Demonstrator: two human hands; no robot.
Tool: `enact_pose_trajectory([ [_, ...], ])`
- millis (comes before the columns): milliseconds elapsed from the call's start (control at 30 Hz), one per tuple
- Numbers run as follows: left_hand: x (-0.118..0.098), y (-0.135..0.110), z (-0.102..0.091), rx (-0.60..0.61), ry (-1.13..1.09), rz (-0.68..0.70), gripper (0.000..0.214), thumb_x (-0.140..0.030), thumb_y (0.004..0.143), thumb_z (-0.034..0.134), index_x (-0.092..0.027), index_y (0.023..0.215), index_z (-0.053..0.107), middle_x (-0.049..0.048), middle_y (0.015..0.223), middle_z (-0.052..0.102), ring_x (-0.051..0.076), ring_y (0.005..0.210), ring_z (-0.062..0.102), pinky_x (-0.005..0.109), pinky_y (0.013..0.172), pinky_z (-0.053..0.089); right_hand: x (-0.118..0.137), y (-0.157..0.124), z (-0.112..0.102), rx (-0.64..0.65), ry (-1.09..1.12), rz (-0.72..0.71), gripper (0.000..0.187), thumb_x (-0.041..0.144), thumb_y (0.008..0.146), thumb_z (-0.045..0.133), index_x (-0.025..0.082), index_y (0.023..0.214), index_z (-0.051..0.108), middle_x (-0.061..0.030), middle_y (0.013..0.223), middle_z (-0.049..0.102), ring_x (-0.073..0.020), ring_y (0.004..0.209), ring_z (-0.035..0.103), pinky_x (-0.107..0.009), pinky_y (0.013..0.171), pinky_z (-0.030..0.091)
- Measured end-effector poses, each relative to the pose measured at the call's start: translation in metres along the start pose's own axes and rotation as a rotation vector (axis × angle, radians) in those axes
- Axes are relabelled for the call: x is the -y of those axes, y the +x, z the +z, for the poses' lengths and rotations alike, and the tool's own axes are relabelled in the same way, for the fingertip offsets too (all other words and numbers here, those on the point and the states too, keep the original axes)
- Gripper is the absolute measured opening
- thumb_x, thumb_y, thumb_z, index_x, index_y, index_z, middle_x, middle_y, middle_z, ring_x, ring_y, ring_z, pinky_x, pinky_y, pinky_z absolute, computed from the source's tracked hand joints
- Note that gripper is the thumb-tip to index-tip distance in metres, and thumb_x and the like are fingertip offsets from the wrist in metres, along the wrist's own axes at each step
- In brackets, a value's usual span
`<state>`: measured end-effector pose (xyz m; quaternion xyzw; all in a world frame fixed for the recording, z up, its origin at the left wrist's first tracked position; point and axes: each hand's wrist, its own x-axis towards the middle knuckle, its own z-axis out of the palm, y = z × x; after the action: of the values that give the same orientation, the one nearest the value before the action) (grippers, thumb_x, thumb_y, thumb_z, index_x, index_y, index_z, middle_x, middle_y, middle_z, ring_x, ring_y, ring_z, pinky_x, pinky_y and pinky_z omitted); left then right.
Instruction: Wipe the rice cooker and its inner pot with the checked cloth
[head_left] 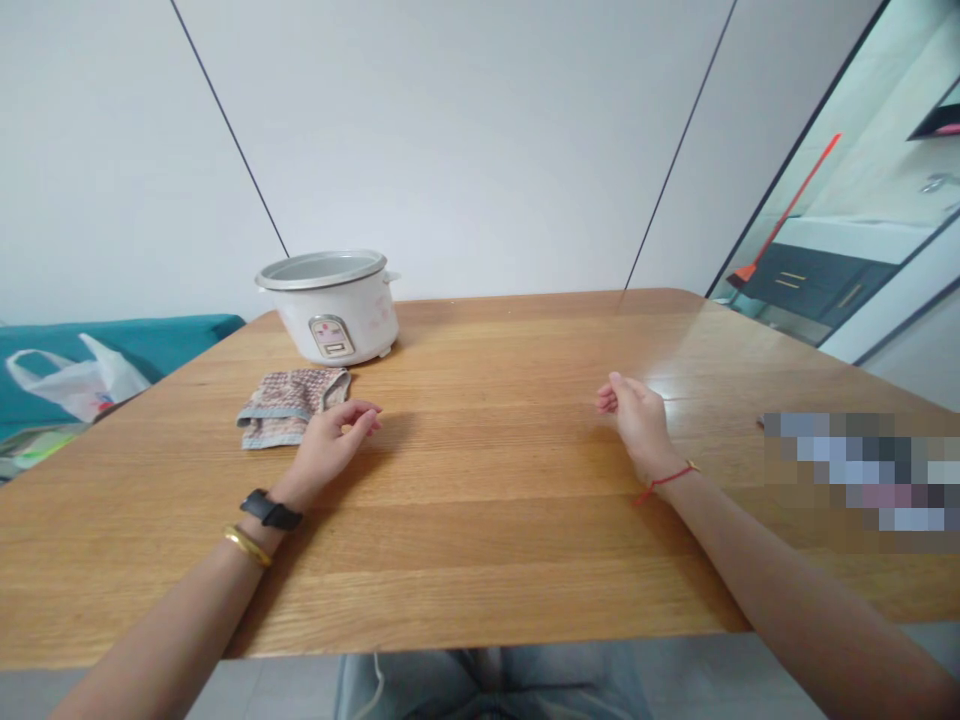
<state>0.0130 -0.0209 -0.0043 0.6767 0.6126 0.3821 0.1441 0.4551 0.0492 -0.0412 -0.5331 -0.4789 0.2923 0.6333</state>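
Note:
My left hand [340, 438] rests loosely curled at the near right corner of a folded checked cloth [281, 405], partly covering it. Nothing shows between its fingers; whether it touches the cloth I cannot tell. A black watch [271, 510] and a gold bangle [248, 546] circle that wrist. Across the table, my right hand [637, 415] is closed in a loose fist over bare wood, with no object visible in it. Its wrist carries a red string bracelet [670, 478]. Behind the cloth stands a white rice cooker [352, 320], lidless, its grey rim facing up.
Both arms extend over a wooden table [480, 480] that reaches a pale wall. A blurred-out item [870, 475] lies at the right. Left of the table, a white plastic bag [82, 380] sits on a teal sofa [187, 335]. A red broom [795, 205] leans beyond the doorway.

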Motion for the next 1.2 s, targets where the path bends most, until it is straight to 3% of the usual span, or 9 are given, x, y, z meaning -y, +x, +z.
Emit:
enact_pose_trajectory([
  [167, 0.004, 0.002, -0.001, 0.008, 0.04, 0.013, 0.043, -0.059, 0.09, 0.053, -0.02, 0.094, 0.072, 0.0056, 0.082, 0.076, 0.023, 0.074, 0.067, 0.032, 0.074, 0.051, 0.009, -0.012, 0.003, 0.078, -0.135, -0.087, 0.056, 0.074, 0.08, 0.06, 0.021, 0.066, 0.066, -0.0049, 0.06, 0.064, -0.018, 0.057, 0.06, -0.032, 0.059, 0.048],
  [533, -0.002, 0.004, 0.0, -0.009, -0.058, -0.066, 0.044, -0.06, 0.085, 0.057, -0.018, 0.091, 0.07, 0.0054, 0.077, 0.074, 0.022, 0.071, 0.067, 0.032, 0.071, 0.05, 0.012, -0.015, 0.004, 0.117, -0.137, -0.094, 0.056, 0.074, 0.081, 0.06, 0.021, 0.066, 0.067, -0.0051, 0.06, 0.065, -0.0182, 0.058, 0.06, -0.031, 0.059, 0.048],
  [1200, -0.008, -0.003, -0.001, 0.017, -0.101, -0.056, 0.04, -0.056, 0.088, 0.059, -0.018, 0.092, 0.071, 0.0053, 0.077, 0.073, 0.021, 0.071, 0.066, 0.032, 0.069, 0.05, 0.015, -0.036, 0.012, 0.211, -0.15, -0.045, 0.062, 0.081, 0.078, 0.06, 0.021, 0.065, 0.068, -0.004, 0.059, 0.063, -0.0182, 0.056, 0.059, -0.032, 0.059, 0.047],
])
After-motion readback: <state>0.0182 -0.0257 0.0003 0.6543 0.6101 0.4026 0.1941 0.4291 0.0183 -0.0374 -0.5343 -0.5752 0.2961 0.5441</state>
